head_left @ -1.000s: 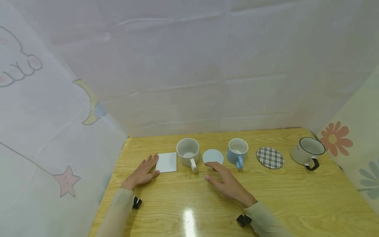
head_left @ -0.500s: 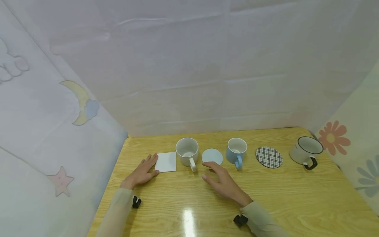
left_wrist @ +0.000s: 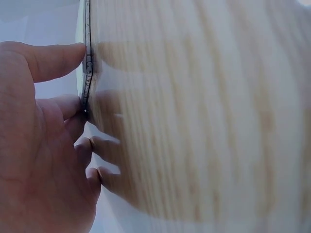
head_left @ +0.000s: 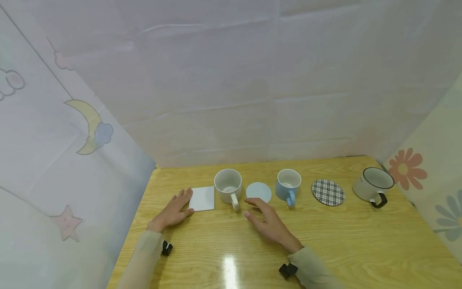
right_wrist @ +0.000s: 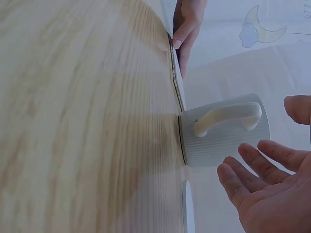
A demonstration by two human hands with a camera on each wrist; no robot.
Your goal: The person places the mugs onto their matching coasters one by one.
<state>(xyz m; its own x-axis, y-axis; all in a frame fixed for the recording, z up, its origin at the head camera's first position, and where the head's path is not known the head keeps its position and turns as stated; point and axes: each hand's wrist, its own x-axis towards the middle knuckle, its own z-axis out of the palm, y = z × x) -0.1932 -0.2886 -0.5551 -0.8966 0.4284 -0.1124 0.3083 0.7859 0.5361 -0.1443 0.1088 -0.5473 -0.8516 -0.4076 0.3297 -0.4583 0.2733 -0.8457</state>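
Observation:
My left hand (head_left: 172, 212) rests on the wooden table with its fingers spread, its thumb and fingertips at the left edge of a square white coaster (head_left: 202, 198). In the left wrist view the thumb touches the coaster's edge (left_wrist: 88, 43). To the right of the coaster stands a white mug (head_left: 225, 190), upright, its handle toward me; ribbed sides show in the right wrist view. My right hand (head_left: 270, 224) hovers empty, fingers loosely bent, just right of that mug's handle (right_wrist: 228, 116) and apart from it. A round pale blue coaster (head_left: 258, 192) lies beyond its fingers.
A light blue mug (head_left: 285, 190) stands right of the round coaster. Further right are a round plaid coaster (head_left: 328, 192) and a white mug with a black rim and handle (head_left: 368, 188). Printed cloth hangs behind the table (head_left: 209, 249) and at both sides.
My right hand has moved slightly left, closer to the white mug's handle. My left hand stays at the square coaster, and the mugs and coasters keep their places.

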